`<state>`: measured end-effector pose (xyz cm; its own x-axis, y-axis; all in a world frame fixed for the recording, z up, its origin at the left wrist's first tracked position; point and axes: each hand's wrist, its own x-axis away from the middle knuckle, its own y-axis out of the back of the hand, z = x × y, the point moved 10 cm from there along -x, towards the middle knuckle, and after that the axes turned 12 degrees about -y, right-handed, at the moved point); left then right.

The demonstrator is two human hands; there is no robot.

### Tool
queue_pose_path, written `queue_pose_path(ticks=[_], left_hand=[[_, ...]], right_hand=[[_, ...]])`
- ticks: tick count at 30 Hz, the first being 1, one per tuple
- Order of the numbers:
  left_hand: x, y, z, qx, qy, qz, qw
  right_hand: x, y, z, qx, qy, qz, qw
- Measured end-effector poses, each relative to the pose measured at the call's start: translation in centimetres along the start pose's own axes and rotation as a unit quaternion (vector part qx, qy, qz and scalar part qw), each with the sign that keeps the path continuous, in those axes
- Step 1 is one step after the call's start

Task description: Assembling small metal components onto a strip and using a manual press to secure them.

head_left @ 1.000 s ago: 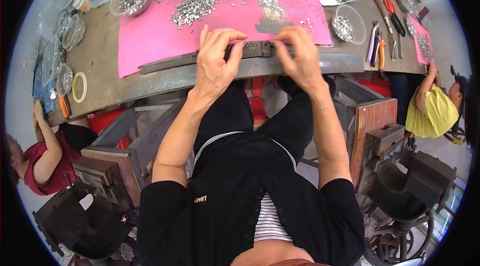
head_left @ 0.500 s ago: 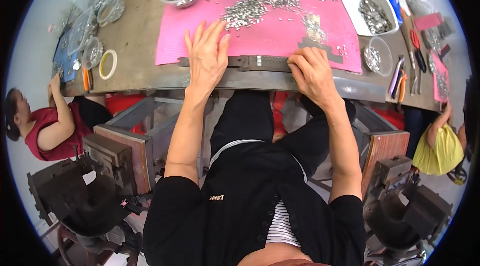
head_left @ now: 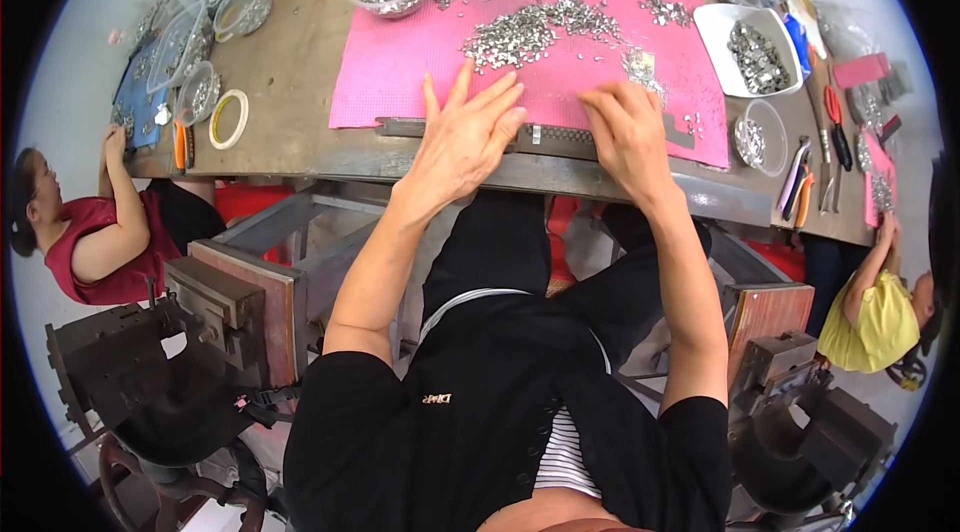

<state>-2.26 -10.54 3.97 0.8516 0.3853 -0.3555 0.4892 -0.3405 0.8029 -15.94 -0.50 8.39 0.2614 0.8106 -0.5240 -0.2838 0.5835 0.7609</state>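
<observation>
A wide workbench (head_left: 285,62) with a worn, dull brown top spans the far part of the scene, its near edge faced with a smooth grey metal strip (head_left: 560,172). On it lies a pink mat (head_left: 385,82) with a fine, gridded texture. Along the mat's near edge, under and between the two hands, runs a long, dark metal bar (head_left: 565,138) with a row of small notches. Beyond it, near the mat's middle, loose metal pieces (head_left: 510,37) form a shiny, uneven heap.

To the right, a white tray (head_left: 715,37) with rounded corners holds larger metal parts; at far left on the mat stands a round, clear plastic bowl (head_left: 400,12) filled with small ones. A pale ring of tape (head_left: 215,122) lies flat on the bench at left.

The left hand (head_left: 465,139) reaches across the bar, fingers fanned apart, tips over the mat just short of the heap; no object shows in it, and whether the palm touches the bar cannot be told. The right hand (head_left: 628,127) is just above the bar's right part, fingers curled, thumb near the forefinger; whether anything is pinched there is unclear. Between the hands, a tiny bright piece (head_left: 536,135) sits on the bar.
</observation>
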Motion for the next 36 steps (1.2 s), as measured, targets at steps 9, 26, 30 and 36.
queue_pose_path(ticks=[9,26,30,36], left_hand=[[-0.9,4.2,2.2,-0.074,0.004,-0.14,0.987],[-2.1,2.9,2.6,-0.048,-0.017,-0.126,0.991],[-2.2,3.0,1.9,-0.071,-0.036,-0.131,0.988],[-1.8,2.9,1.6,-0.081,-0.029,-0.118,0.989]], right_hand=[[-5.6,-6.5,-2.7,0.038,-0.056,0.019,0.998],[1.0,-1.2,0.2,-0.127,-0.065,0.072,0.987],[1.7,-1.0,1.2,-0.083,-0.022,0.054,0.995],[2.5,-0.8,3.2,0.002,0.061,0.027,0.998]])
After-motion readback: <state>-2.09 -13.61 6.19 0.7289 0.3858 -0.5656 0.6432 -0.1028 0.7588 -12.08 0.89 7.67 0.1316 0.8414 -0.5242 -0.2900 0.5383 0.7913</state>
